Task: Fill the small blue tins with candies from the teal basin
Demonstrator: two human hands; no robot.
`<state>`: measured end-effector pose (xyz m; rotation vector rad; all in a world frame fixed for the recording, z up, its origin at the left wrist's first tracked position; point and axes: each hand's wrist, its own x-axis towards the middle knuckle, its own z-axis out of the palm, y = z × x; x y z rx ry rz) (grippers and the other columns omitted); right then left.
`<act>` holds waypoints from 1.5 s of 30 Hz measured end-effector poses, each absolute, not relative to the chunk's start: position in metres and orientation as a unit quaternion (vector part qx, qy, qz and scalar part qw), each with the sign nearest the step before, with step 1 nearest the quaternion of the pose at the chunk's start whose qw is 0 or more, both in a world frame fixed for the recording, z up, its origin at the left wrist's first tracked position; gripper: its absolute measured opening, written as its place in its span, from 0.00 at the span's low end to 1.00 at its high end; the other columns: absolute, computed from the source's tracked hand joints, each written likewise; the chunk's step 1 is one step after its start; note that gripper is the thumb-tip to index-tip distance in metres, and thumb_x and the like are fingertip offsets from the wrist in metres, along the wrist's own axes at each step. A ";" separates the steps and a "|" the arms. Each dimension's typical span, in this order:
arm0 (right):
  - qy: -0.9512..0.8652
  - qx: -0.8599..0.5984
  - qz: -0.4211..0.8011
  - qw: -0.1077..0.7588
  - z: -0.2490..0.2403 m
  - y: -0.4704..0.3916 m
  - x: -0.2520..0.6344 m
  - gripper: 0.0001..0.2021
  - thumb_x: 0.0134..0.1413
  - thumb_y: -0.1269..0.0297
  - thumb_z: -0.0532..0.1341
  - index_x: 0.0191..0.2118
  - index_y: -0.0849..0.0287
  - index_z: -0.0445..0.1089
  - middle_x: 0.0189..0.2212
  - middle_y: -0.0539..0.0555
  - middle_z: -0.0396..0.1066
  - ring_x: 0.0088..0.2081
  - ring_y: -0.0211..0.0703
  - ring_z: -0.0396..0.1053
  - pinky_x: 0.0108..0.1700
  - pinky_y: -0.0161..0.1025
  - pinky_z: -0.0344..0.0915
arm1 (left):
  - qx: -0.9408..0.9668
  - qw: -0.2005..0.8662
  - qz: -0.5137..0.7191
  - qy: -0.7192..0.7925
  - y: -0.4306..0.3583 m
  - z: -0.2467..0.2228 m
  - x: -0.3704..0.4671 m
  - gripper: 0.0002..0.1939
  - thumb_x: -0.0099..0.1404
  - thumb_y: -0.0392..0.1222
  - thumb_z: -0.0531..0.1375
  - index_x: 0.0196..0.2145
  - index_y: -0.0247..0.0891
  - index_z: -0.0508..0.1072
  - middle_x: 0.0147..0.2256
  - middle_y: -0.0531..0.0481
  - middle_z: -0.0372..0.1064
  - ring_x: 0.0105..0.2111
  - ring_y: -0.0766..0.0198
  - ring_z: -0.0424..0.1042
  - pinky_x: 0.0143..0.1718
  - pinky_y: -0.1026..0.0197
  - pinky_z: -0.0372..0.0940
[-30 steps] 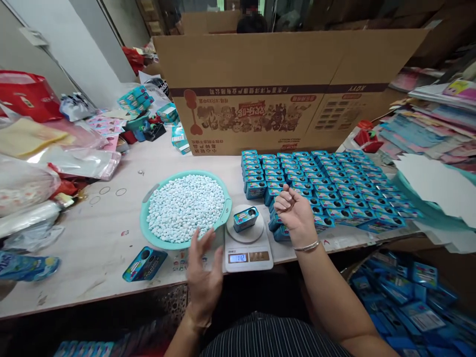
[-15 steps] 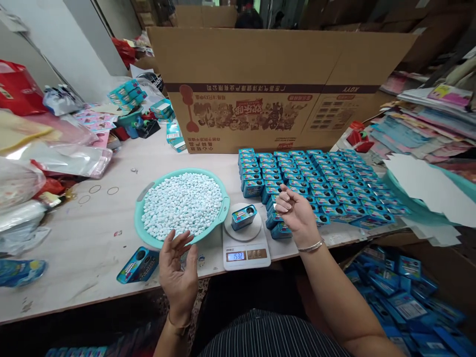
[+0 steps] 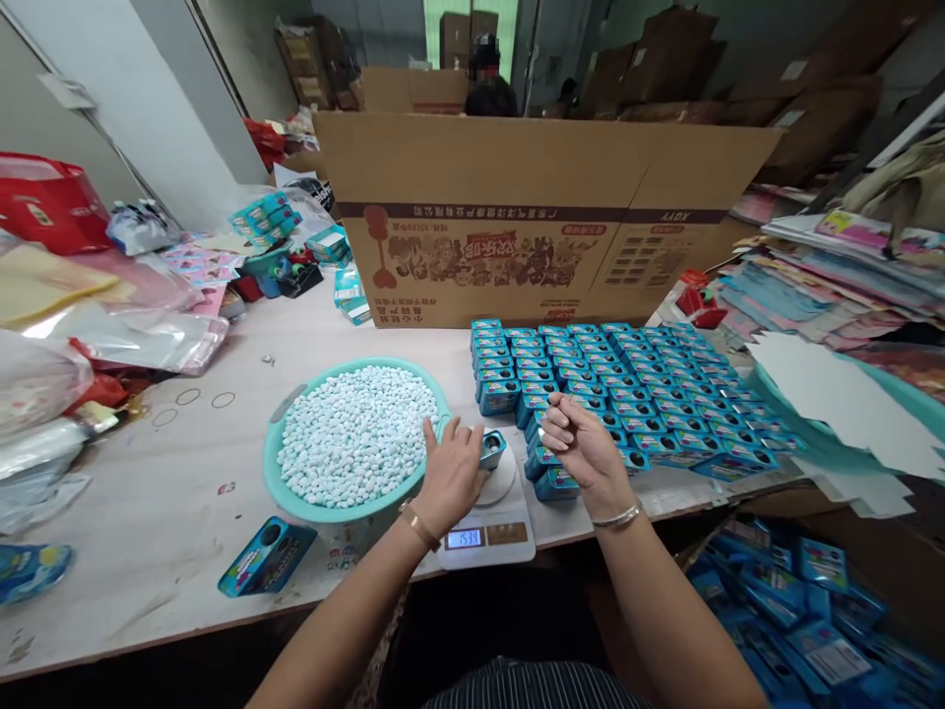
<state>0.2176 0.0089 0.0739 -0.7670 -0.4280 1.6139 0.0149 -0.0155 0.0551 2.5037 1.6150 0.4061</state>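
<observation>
A: Largest element?
B: A pale table [image 3: 169,492], bearing at its far side a large brown carton [image 3: 472,162] with its print upside down.

A: In front of the carton?
B: Rows of blue boxes [image 3: 627,394], packed closely on the right. Left of them, a round green tub [image 3: 273,473] with a broad rim.

A: Between tub and rows?
B: A white scale [image 3: 483,559], near the table's front edge, its display lit.

A: The hands?
B: Left hand [image 3: 449,475]: palm down over the scale, fingers partly spread at the box there; whether they grip it cannot be told. Right hand [image 3: 585,448]: raised before the rows, fingers loosely curled inward; whether anything lies within cannot be told.

A: Single boxes?
B: One blue box [image 3: 493,451] on the scale's round plate, partly hidden by the left hand; a tilted box [image 3: 266,556] on the table, left of the scale, nearer the front edge than the tub.

A: Smallest?
B: Pale candies [image 3: 358,433], heaped in the tub.
</observation>
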 end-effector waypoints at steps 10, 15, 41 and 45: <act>-0.108 -0.341 0.651 0.669 0.077 -0.010 0.272 0.07 0.51 0.70 0.68 0.32 0.61 0.68 0.17 0.40 0.54 0.15 0.25 0.47 0.14 0.23 0.50 | 0.792 0.025 0.107 0.600 0.113 0.097 0.010 0.16 0.62 0.39 0.57 0.49 0.39 0.69 0.43 0.41 0.76 0.51 0.46 0.71 0.63 0.31 0.45; -0.082 -0.349 0.635 0.685 0.068 -0.022 0.291 0.14 0.44 0.67 0.73 0.33 0.60 0.67 0.18 0.39 0.53 0.15 0.24 0.47 0.14 0.23 0.51 | 0.770 -0.004 0.031 0.637 0.218 0.100 0.010 0.19 0.57 0.32 0.56 0.47 0.35 0.70 0.44 0.37 0.76 0.52 0.44 0.71 0.63 0.31 0.41; -0.108 -0.285 0.743 0.596 0.077 -0.021 0.216 0.09 0.57 0.73 0.61 0.29 0.57 0.60 0.18 0.41 0.52 0.15 0.28 0.51 0.15 0.26 0.55 | 0.560 -0.013 0.119 0.820 -0.127 0.035 -0.188 0.31 0.63 0.51 0.60 0.58 0.30 0.63 0.55 0.26 0.67 0.58 0.34 0.63 0.58 0.21 0.46; -0.106 -0.286 0.750 0.587 0.083 -0.026 0.208 0.08 0.61 0.72 0.57 0.31 0.57 0.61 0.18 0.42 0.52 0.15 0.29 0.50 0.15 0.26 0.53 | 0.595 0.002 0.169 0.786 -0.148 0.025 -0.175 0.13 0.66 0.43 0.54 0.47 0.41 0.71 0.44 0.40 0.76 0.48 0.45 0.72 0.59 0.23 0.48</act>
